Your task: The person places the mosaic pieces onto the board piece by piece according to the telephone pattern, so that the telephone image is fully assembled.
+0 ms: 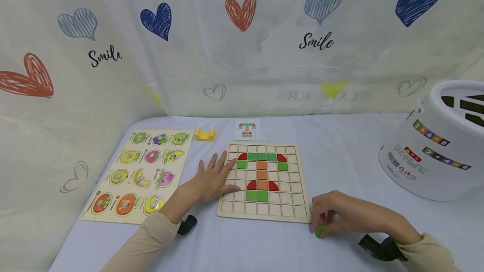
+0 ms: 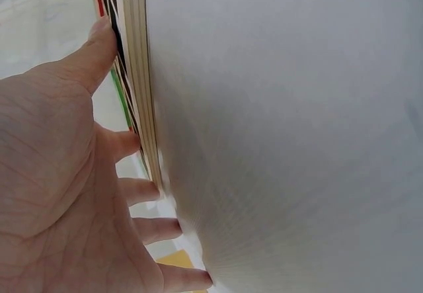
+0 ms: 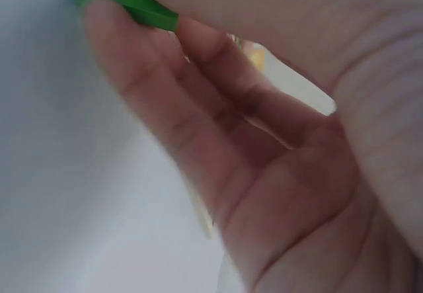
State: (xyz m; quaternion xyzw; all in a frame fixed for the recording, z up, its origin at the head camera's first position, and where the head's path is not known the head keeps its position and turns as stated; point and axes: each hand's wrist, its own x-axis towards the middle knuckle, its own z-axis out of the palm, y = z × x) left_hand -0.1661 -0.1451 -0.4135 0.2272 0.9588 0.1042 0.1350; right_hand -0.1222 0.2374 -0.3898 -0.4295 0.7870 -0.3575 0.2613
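Observation:
My left hand lies with spread, straight fingers along the left side of a wooden grid board. In the left wrist view, its thumb and fingertips meet the board's edge. Red, green and orange pieces fill some squares, among them a green square and an orange one. Off the board's lower right corner, my right hand pinches a small green block between thumb and fingers, low over the white cloth. Close up in the right wrist view, the fingers partly cover this green block.
Behind the board lies a pattern card with a similar coloured figure. A yellow holder stands beside it. At left is a fruit puzzle board full of pieces. A white bucket with a slotted top stands at the right.

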